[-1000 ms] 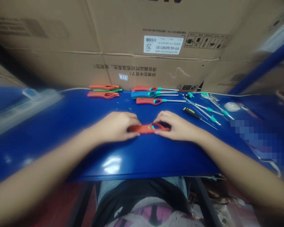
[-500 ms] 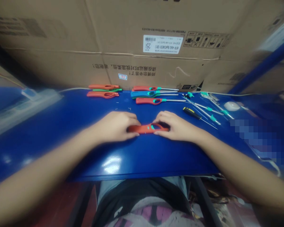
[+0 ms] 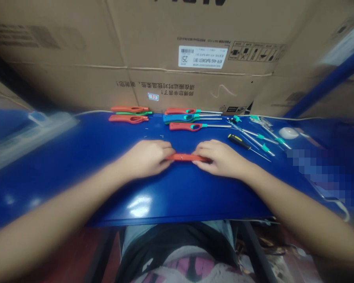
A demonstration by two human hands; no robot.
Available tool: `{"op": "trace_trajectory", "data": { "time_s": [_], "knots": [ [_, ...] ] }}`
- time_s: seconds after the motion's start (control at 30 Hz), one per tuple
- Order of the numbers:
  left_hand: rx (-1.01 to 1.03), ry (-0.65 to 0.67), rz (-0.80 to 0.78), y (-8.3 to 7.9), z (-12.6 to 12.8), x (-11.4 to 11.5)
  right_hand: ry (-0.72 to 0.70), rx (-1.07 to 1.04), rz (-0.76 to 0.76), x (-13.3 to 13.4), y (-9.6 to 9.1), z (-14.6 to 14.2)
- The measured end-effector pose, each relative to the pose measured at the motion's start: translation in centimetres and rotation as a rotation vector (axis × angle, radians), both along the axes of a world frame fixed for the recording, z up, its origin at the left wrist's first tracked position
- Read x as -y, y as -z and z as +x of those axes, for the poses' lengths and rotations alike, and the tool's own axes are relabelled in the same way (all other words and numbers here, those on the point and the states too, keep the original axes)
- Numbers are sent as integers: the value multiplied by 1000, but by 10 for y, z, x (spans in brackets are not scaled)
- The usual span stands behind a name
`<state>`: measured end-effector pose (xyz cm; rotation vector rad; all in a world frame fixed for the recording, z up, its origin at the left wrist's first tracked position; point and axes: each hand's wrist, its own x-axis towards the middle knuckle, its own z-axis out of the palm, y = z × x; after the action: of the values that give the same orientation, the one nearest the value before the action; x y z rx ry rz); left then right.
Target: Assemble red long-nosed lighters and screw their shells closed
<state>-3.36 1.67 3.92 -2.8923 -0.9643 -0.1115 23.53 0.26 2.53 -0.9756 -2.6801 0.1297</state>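
Note:
An orange lighter body (image 3: 185, 157) lies on edge on the blue table (image 3: 76, 157) between my two hands. My left hand (image 3: 146, 158) grips its left end with curled fingers. Closed around its right end is my right hand (image 3: 221, 158). Only the thin orange edge shows between the hands. Behind them lie three assembled lighters with metal tubes (image 3: 191, 118), orange and blue with teal triggers.
Two orange handle shells and a green one (image 3: 129, 114) lie at the back left. A black-and-yellow screwdriver (image 3: 238, 141) and several teal-tipped metal rods (image 3: 261, 135) lie to the right. A white round object (image 3: 288, 133) sits further right. Large cardboard boxes (image 3: 177, 51) wall the back.
The lighter body has been turned from flat, with its teal trigger showing, onto its edge. Both hands stayed in place around it.

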Motion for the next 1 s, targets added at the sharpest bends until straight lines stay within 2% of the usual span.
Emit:
{"op": "trace_trajectory", "data": {
  "time_s": [0.23, 0.47, 0.63, 0.77, 1.0],
  "knots": [
    [95, 15, -66, 1, -1, -1, 0, -65, 127, 0, 2, 3],
    [125, -16, -5, 1, -2, -2, 96, -131, 48, -5, -3, 7],
    [150, -13, 5, -1, -4, -5, 123, -115, 165, -6, -5, 11],
    [186, -29, -1, 0, -4, -5, 155, -109, 204, -2, -7, 10],
    [210, -42, 31, 4, -4, -6, 215, -163, 111, 1, -7, 4]
  ]
}}
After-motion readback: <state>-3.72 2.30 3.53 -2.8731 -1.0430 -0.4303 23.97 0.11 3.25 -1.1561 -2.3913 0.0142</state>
